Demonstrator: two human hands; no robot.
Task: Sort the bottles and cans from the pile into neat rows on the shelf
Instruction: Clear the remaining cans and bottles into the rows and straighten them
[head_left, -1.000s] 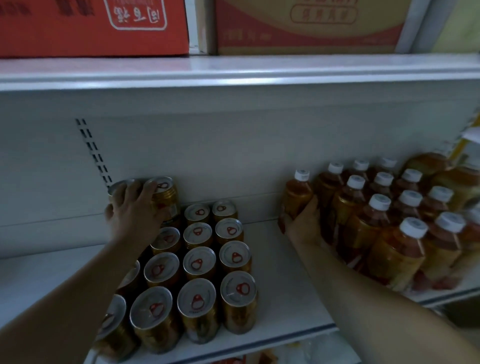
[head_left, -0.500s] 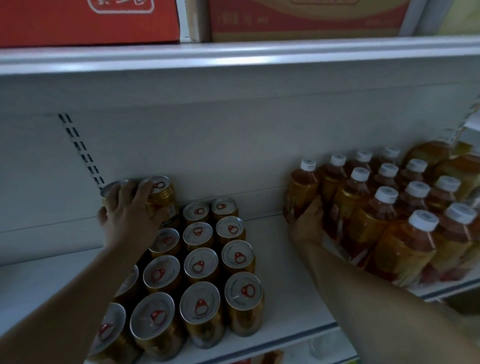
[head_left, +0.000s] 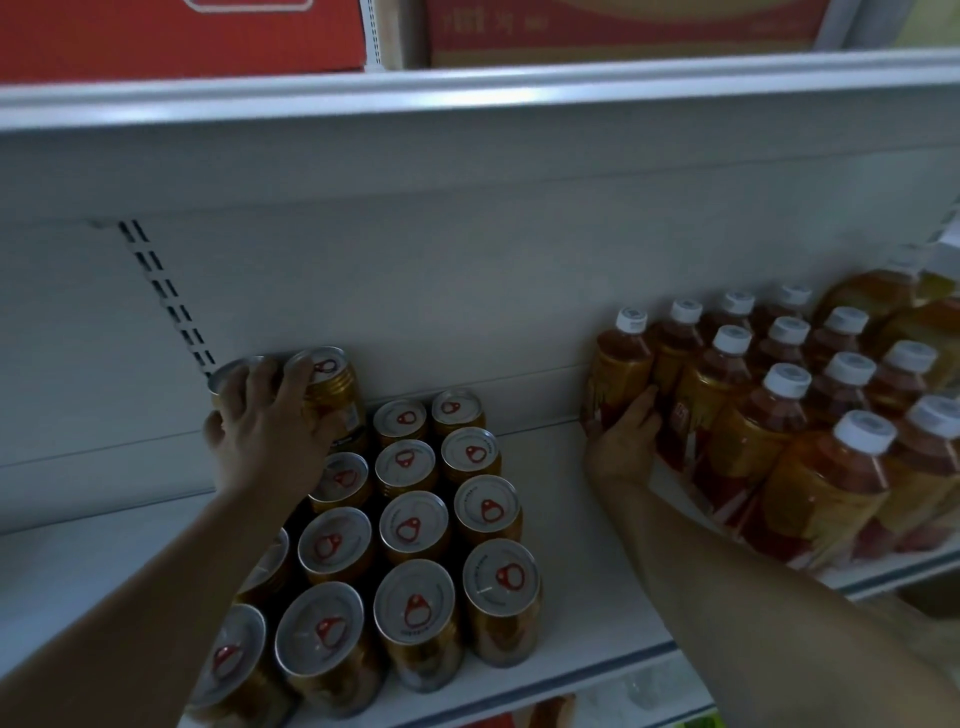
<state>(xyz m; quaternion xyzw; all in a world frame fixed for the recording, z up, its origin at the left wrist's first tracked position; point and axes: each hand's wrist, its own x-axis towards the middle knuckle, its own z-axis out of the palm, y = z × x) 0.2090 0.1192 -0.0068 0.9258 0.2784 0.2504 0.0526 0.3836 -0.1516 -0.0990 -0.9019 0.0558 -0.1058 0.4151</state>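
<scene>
Left hand (head_left: 265, 436) clamped over two raised cans (head_left: 332, 384), fingers curled across both rims, thumb down the near side. Stand a tier above the rest, at the back-left corner of the can block (head_left: 415, 525), close to the back panel (head_left: 467, 286).

Right hand (head_left: 623, 441) low on the end bottle (head_left: 618, 364), fingertips tucked into the gap beside its neighbour, thumb on the left flank. Looks like a wrapped grip, though dim light blurs the fingers.

Cans: gold, ribbed cylinders with flat silver lids and red ring pulls, packed upright in straight rows on the left half of the shelf (head_left: 582, 571). Lids matte, faintly reflective at the edges.

Bottles (head_left: 779, 415): clear plastic, amber liquid, white ridged screw caps, glossy gold-and-red labels around the waist. Upright in tight rows on the right half, well apart from the cans, bare white shelf between.

Shelf smooth white painted metal with a dark front strip. Slotted upright (head_left: 166, 296) in the back panel, left of the cans. Upper shelf (head_left: 467, 88) above, carrying a red carton (head_left: 182, 36) and a tan-and-red carton (head_left: 623, 31).
</scene>
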